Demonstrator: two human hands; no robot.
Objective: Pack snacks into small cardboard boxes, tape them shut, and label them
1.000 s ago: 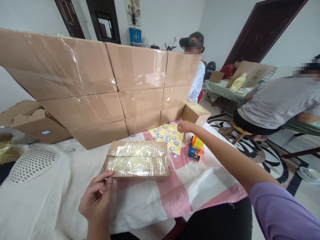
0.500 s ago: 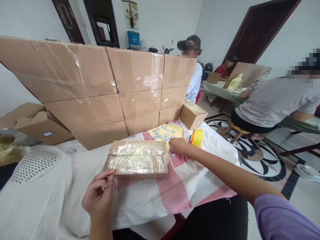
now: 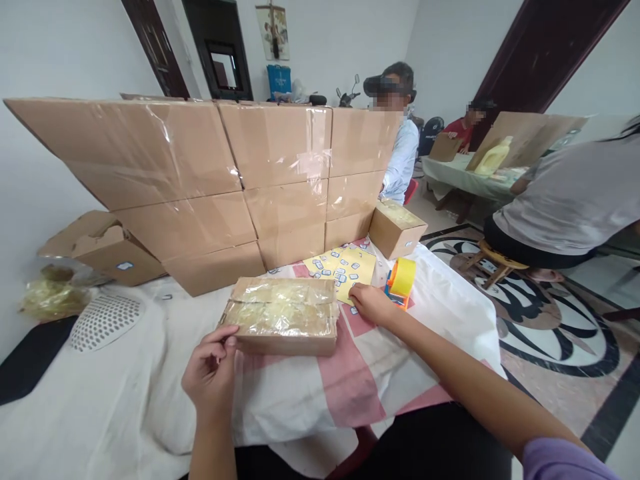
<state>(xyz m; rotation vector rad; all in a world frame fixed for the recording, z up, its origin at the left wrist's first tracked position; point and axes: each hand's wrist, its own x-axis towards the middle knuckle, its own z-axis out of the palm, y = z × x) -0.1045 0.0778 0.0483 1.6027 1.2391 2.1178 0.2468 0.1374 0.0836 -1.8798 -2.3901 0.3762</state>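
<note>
A small cardboard box (image 3: 290, 320), with shiny clear tape over its top, lies on the cloth-covered table in front of me. My left hand (image 3: 213, 367) pinches its left front corner between thumb and fingers. Beyond the box's right end is a yellow sheet (image 3: 367, 263) dotted with small blue-edged white labels. My right hand (image 3: 373, 305) rests at the sheet's lower edge, fingertips drawn together and pointing down. Whatever they pinch is hidden or too small to make out. Just right of that hand stands an orange and blue tape dispenser with a yellow roll (image 3: 403, 277).
A wall of stacked cardboard boxes (image 3: 280, 143) rises behind the work area. Another taped box (image 3: 397, 230) stands at the right, an opened carton (image 3: 117, 253) at the left. A white perforated piece (image 3: 107, 320) lies near a black object (image 3: 37, 360). Other people sit beyond.
The view has turned slightly left, so everything appears farther right. My right hand has drawn back a little towards the sheet's lower edge. My left hand keeps its place at the box corner.
</note>
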